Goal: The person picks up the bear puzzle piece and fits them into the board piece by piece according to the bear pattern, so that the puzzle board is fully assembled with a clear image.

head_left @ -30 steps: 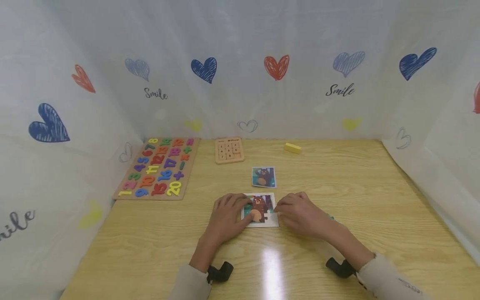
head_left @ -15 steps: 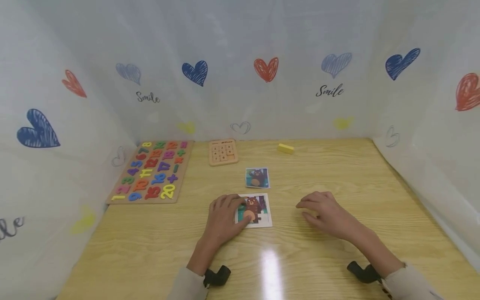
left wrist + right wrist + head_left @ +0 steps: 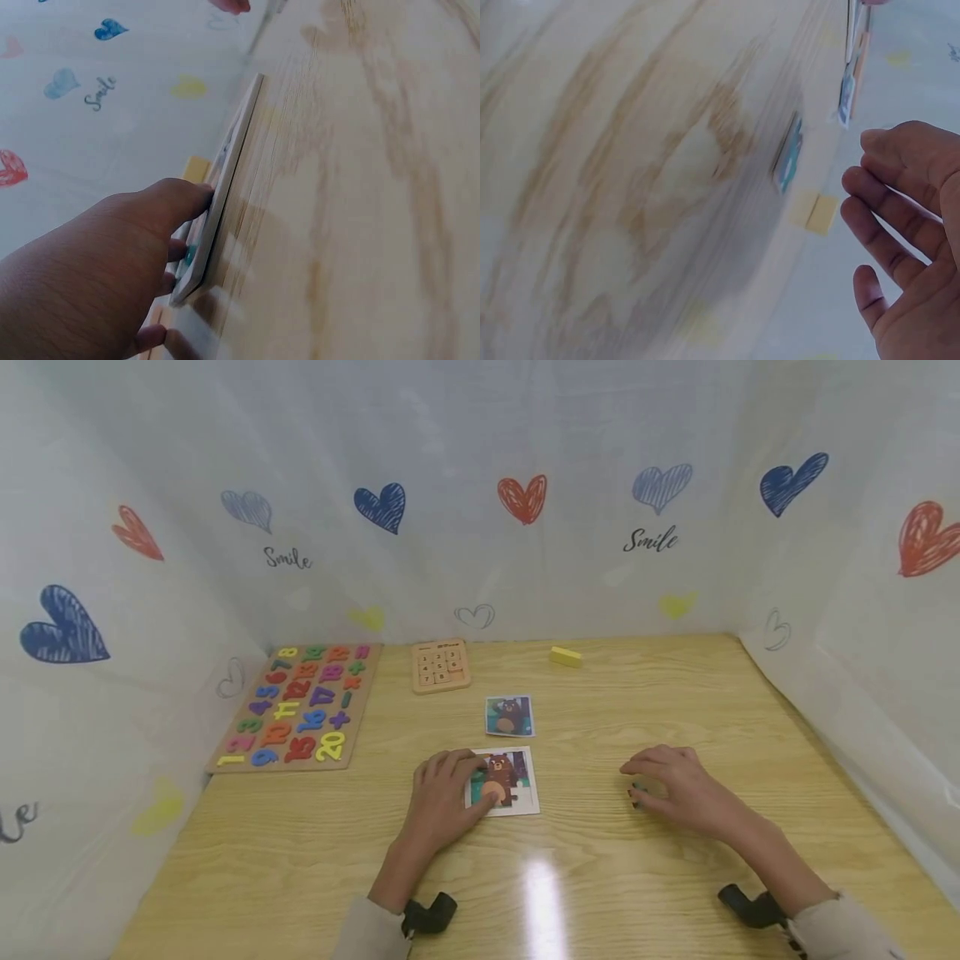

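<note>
A bear jigsaw puzzle [image 3: 504, 781] in a white-edged tray lies on the table, with a pale gap at its lower right. My left hand [image 3: 444, 793] rests over its left side, thumb and index fingertip pressing on the picture. In the left wrist view the thumb [image 3: 184, 201] lies at the tray's near edge. Off to the right, my right hand [image 3: 678, 789] hovers with fingers loosely bent over a small teal puzzle piece [image 3: 635, 795], mostly hidden by the thumb. The right wrist view shows this piece [image 3: 788, 154] on the table, apart from the fingertips [image 3: 853, 180].
Behind the puzzle lies a bear picture card [image 3: 510, 716]. Farther back are a wooden number slide puzzle [image 3: 441, 667] and a yellow block [image 3: 566, 657]. A board of colored numbers [image 3: 296, 708] sits at the left. White sheeting with hearts [image 3: 585, 581] encloses the table.
My right hand has moved right, away from the puzzle's edge to the loose piece. The left hand stays on the puzzle. The head view has shifted slightly.
</note>
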Demonstrator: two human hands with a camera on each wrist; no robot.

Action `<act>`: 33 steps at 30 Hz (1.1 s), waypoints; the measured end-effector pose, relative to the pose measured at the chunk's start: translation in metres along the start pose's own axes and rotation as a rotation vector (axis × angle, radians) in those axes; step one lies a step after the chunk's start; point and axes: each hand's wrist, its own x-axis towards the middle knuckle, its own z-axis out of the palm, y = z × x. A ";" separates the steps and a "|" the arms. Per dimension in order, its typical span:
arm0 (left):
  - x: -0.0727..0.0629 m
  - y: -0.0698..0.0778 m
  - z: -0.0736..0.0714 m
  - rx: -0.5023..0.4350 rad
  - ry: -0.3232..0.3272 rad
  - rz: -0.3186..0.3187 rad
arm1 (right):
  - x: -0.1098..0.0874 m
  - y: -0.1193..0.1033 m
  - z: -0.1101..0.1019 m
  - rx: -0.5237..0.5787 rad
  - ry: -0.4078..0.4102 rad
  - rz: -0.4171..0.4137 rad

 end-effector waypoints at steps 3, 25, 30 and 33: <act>0.000 0.000 -0.001 0.000 -0.005 -0.005 | -0.004 0.003 0.000 0.002 0.006 0.012; -0.001 0.000 -0.001 0.003 -0.007 0.001 | -0.017 0.014 0.005 0.013 -0.084 0.069; 0.000 0.000 -0.001 0.003 -0.007 0.003 | -0.013 0.013 0.008 -0.019 -0.066 0.028; 0.000 0.001 -0.002 -0.002 -0.010 0.003 | -0.011 0.012 0.011 -0.058 -0.052 0.001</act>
